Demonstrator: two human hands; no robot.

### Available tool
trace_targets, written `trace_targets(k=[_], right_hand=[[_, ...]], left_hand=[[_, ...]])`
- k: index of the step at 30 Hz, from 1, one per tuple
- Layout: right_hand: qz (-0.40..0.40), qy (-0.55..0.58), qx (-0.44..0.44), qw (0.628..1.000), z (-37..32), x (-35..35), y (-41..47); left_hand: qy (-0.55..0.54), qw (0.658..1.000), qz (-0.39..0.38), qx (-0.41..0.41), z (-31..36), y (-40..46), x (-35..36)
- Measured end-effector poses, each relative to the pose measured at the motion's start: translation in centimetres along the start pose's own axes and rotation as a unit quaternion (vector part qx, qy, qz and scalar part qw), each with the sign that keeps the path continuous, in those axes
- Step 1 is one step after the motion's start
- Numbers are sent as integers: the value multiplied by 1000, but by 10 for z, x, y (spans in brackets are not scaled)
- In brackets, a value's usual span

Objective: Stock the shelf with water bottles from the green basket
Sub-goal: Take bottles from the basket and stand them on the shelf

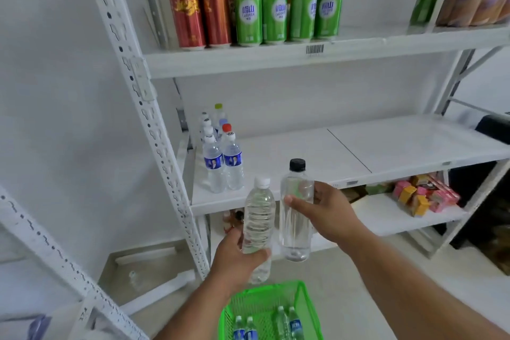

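My left hand grips a clear ribbed water bottle with a white cap around its lower half. My right hand holds a smooth clear bottle with a black cap at its upper body. Both bottles are upright, side by side, just in front of the middle shelf's front edge. On that shelf's left end stand several water bottles in two rows, the front ones with blue labels. The green basket sits below my hands with several blue-labelled bottles inside.
The top shelf carries red cans, green cans and glass bottles. Small coloured boxes lie on the lower shelf at right. A white perforated upright stands left of the shelves. A dark object sits at the middle shelf's right end.
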State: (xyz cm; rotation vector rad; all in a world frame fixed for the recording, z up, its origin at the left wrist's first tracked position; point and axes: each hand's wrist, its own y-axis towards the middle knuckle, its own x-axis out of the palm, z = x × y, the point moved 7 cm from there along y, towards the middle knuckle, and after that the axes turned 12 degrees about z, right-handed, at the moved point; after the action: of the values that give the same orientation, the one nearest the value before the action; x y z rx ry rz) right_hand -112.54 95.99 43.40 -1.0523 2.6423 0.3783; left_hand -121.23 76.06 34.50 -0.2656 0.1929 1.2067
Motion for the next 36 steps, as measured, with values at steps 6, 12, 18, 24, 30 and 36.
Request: trace_targets(k=[6, 12, 18, 24, 30, 36], right_hand=[[-11, 24, -14, 1000, -10, -23, 8], [-28, 18, -28, 999, -2, -48, 40], [-48, 25, -39, 998, 11, -79, 81], [-72, 43, -30, 996, 18, -102, 113], [-83, 30, -40, 995, 25, -105, 134], [-76, 17, -48, 996, 27, -95, 156]], left_hand=[[-24, 999, 9, 22, 29, -6, 18], [-36, 998, 34, 30, 51, 1, 50], [-29, 996, 87, 13, 66, 13, 89], [-24, 992, 125, -3, 81, 16, 121], [-17, 989, 145, -5, 94, 23, 136], [-4, 990, 141, -12, 91, 51, 141]])
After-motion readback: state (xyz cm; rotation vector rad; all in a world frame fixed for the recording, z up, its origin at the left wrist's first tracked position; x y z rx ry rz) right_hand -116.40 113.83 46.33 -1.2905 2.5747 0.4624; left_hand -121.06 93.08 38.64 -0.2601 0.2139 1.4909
